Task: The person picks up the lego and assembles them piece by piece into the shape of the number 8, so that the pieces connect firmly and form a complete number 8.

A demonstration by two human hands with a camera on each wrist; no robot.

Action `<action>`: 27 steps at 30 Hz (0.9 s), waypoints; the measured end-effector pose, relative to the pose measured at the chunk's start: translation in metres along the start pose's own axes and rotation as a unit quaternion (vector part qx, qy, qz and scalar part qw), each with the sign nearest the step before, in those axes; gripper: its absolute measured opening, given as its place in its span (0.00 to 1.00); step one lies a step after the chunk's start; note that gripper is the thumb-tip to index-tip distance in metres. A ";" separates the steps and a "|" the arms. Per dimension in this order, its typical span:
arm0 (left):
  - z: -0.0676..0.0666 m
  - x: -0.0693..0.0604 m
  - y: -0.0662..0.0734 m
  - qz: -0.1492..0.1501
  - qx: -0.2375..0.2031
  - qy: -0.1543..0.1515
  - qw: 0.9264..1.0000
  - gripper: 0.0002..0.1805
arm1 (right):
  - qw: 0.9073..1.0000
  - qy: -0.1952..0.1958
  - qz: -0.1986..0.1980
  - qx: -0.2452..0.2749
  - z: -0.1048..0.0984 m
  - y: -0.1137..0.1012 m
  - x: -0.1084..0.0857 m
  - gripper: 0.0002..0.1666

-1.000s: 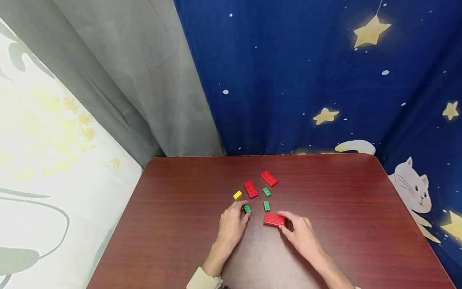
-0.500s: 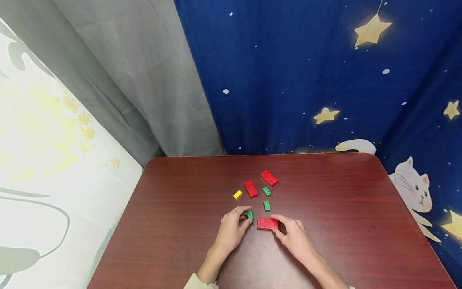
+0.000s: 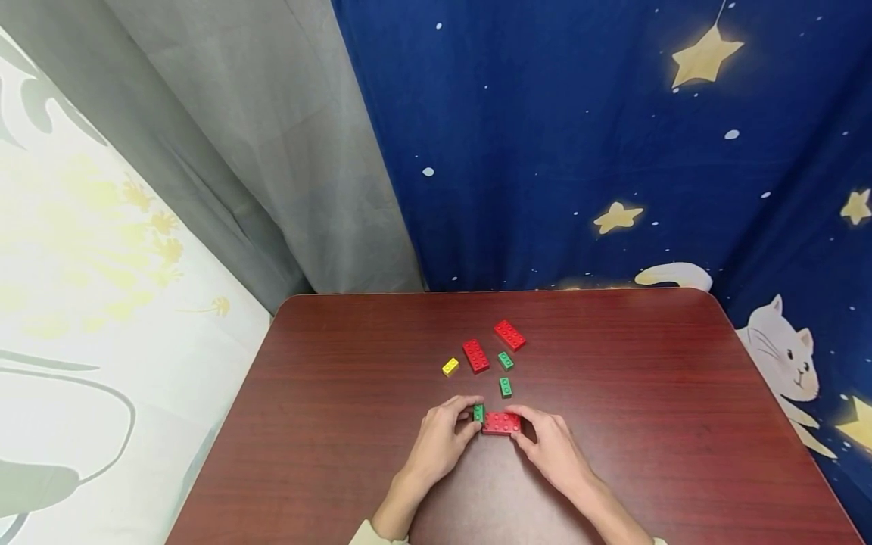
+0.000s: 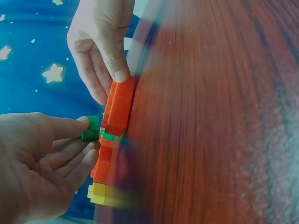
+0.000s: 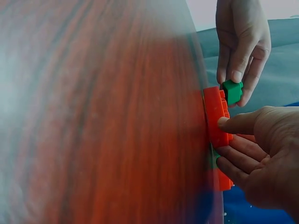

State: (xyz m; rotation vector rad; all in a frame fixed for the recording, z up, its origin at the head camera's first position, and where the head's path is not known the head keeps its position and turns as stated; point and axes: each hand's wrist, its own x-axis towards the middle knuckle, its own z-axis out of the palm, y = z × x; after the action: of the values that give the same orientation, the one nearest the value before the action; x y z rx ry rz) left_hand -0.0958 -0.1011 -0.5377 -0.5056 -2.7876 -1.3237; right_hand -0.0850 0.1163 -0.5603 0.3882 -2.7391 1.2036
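Note:
My left hand [image 3: 438, 443] pinches a small green two-stud brick [image 3: 478, 413] between thumb and fingers. It hovers at the left end of a red eight-stud brick [image 3: 500, 424], just over the stud side in the right wrist view; whether the two touch I cannot tell. At the red brick's other end, my right hand [image 3: 553, 446] holds it between thumb and fingers, low on the table. Behind the hands lie another green brick [image 3: 506, 387], a third green brick [image 3: 505, 360], a yellow brick [image 3: 450, 367] and two more red bricks, one nearer [image 3: 475, 356], one farther [image 3: 509, 334].
The brown wooden table [image 3: 327, 424] has rounded far corners. Beyond its back edge hang a grey curtain [image 3: 272, 151] and a blue star-patterned curtain [image 3: 531, 151]. A pale printed cloth [image 3: 88, 303] hangs at the left.
The left hand has carried its green brick right and towards the person. The right hand has slid the red brick left, so the two bricks now meet in the head view.

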 end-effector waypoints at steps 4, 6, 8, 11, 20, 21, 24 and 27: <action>0.001 0.000 0.001 0.005 0.002 -0.004 1.000 0.20 | 1.000 -0.001 0.000 -0.003 0.001 0.001 -0.001 0.26; 0.002 -0.001 0.001 0.002 0.004 -0.008 1.000 0.20 | 1.000 -0.001 0.002 -0.004 0.002 0.001 -0.001 0.26; 0.002 -0.001 0.001 0.000 0.006 -0.011 1.000 0.20 | 1.000 -0.002 0.002 -0.004 0.002 0.001 -0.001 0.26; 0.003 -0.001 0.000 0.000 0.010 -0.014 1.000 0.20 | 1.000 -0.002 0.004 -0.004 0.002 0.001 -0.001 0.25; 0.005 0.000 0.001 0.008 0.017 -0.023 1.000 0.20 | 1.000 0.003 0.002 0.008 0.002 0.004 -0.001 0.26; 0.005 0.000 0.001 0.009 0.019 -0.023 1.000 0.20 | 1.000 0.005 0.000 0.010 0.002 0.004 -0.001 0.26; 0.005 0.001 0.002 0.015 0.024 -0.021 0.999 0.20 | 1.000 0.010 -0.005 0.016 0.003 0.006 0.000 0.26; 0.005 0.002 0.002 0.014 0.029 -0.021 0.999 0.20 | 1.000 0.010 -0.007 0.020 0.003 0.007 0.000 0.26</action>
State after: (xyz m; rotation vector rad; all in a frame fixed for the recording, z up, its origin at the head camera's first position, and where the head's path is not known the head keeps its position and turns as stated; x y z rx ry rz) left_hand -0.0961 -0.0955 -0.5392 -0.5743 -2.8309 -1.2387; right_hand -0.0869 0.1188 -0.5678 0.3972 -2.6935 1.2542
